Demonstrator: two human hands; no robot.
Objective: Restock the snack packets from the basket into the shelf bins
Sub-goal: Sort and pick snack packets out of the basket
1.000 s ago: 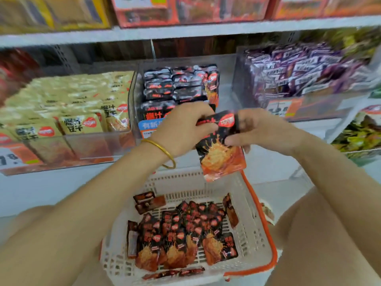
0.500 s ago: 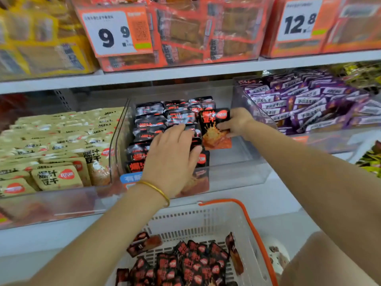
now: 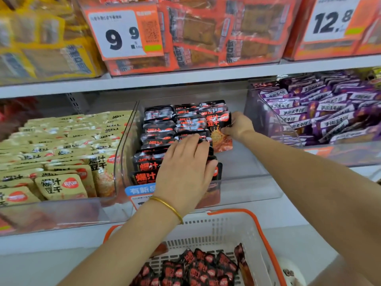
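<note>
A clear middle shelf bin [image 3: 247, 182] holds rows of black-and-orange snack packets [image 3: 158, 129]. My right hand [image 3: 238, 125] pinches one black-and-orange packet [image 3: 219, 131] upright at the right end of the back rows. My left hand [image 3: 186, 168] lies flat with straight fingers on the front rows, pressing them toward the left. Below, a white basket with an orange rim [image 3: 237, 226] holds several more of the same packets [image 3: 195, 267].
A bin of yellow packets [image 3: 61, 153] stands to the left and a bin of purple packets [image 3: 321, 114] to the right. The shelf above carries orange and yellow packs with price tags 9.9 [image 3: 121, 36] and 12.8 [image 3: 332, 19]. The right half of the middle bin is bare.
The packet has gone from above the basket into the middle bin in my right hand. My left hand let go of it and now presses the front rows.
</note>
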